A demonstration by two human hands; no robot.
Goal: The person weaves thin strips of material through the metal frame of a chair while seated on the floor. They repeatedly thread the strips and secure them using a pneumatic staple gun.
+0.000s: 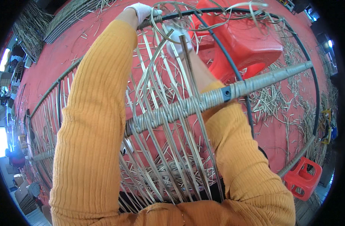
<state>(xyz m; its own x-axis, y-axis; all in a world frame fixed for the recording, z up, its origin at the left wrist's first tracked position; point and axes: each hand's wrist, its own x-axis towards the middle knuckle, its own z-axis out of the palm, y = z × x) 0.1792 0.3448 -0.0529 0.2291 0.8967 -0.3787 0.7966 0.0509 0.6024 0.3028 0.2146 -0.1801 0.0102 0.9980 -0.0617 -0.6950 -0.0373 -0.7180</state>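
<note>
1. From where I stand, going by the head view, the wrapping looks well along but unfinished: the crossbar (172, 109) is bound with strand nearly end to end, and stretches of the rim are covered too.
2. What seems to be left is the dark tubing on the right of the frame (227, 57), mostly bare, and the loose loops of strand (255, 5) trailing along its far edge.
3. The left hand (141, 11), in a white glove, is at the far rim beside a wrapped stretch; its fingers are bent in close, though I cannot tell whether they grip rim or strand.
4. The right hand (178, 42), gloved too, reaches under the crossbar and sits behind the strips; how far its fingers are open, or on what, I cannot tell.
5. The frame lies across the person's front, above the red floor (104, 49), with a red stool (251, 43) beyond it. It is curved, its long pale strips (153, 139) running roughly side by side, some ends sticking up free (plenty of trimmings (272, 100) about, too).
</note>
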